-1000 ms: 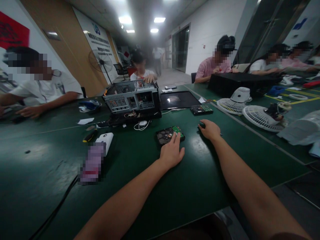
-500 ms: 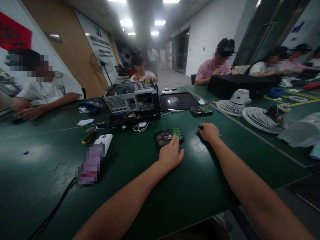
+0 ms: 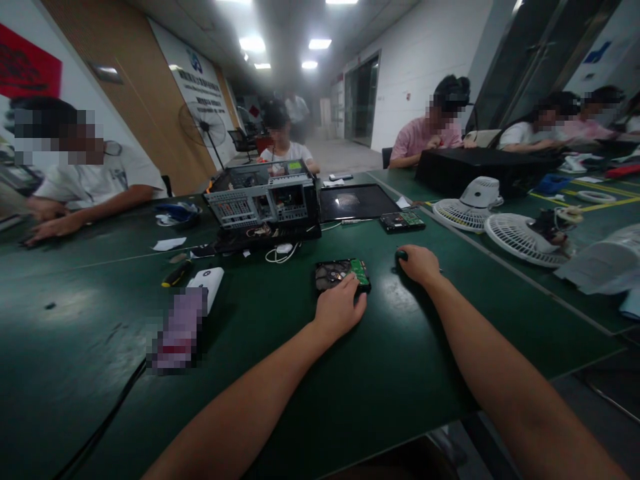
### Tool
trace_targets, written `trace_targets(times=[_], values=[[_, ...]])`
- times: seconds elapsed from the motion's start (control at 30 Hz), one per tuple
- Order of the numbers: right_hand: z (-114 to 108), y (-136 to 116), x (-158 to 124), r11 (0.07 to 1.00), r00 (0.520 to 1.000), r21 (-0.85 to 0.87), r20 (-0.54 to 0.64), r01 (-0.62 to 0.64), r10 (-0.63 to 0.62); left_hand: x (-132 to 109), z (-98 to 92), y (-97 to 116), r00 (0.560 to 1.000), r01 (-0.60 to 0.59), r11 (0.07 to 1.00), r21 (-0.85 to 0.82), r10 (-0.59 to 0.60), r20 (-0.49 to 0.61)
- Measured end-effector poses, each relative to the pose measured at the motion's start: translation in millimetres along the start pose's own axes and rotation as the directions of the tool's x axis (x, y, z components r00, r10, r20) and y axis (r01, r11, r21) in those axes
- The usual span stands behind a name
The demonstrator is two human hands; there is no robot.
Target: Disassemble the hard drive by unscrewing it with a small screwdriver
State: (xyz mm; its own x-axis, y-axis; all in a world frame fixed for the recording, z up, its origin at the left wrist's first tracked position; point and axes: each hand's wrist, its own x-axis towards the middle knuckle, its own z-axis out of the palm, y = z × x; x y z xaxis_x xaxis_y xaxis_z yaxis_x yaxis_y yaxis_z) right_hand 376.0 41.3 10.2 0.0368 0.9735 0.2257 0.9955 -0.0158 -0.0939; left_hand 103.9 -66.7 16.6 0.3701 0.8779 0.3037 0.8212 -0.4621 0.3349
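A hard drive (image 3: 334,273) lies on the green table, its circuit board side up, dark metal at the left and green board at the right. My left hand (image 3: 339,310) rests its stretched fingers on the drive's near side, with the thumb apart at the right. Closed around a screwdriver (image 3: 401,255) is my right hand (image 3: 420,265), resting on the table to the right of the drive. The dark handle end sticks out at the left of the fist, and a bit of shaft shows at its right.
Beyond the drive stands an opened computer case (image 3: 263,200). A second hard drive (image 3: 403,221) lies near a black panel (image 3: 357,202). White fan parts (image 3: 467,205) are at the right. A power bank (image 3: 207,290) and another screwdriver (image 3: 177,274) lie left. Several people sit around the table.
The hard drive has turned slightly and shifted a little right under my left fingers. My right hand with the screwdriver has stayed in place. The person across has lowered their hands behind the case.
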Motion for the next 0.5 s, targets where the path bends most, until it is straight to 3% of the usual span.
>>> trace_targets(times=[0.3,0.5], values=[[-4.5,-5.1,-8.9,0.994,0.993,0.003,0.044,0.112,-0.112,-1.8,3.7,1.2,0.997,-0.052,0.998,-0.021,0.051,-0.062],[-8.2,-5.6,-10.7,0.994,0.994,0.039,0.049,0.098,-0.1,-5.2,5.1,5.5,0.991,-0.092,0.995,0.043,0.096,-0.092]])
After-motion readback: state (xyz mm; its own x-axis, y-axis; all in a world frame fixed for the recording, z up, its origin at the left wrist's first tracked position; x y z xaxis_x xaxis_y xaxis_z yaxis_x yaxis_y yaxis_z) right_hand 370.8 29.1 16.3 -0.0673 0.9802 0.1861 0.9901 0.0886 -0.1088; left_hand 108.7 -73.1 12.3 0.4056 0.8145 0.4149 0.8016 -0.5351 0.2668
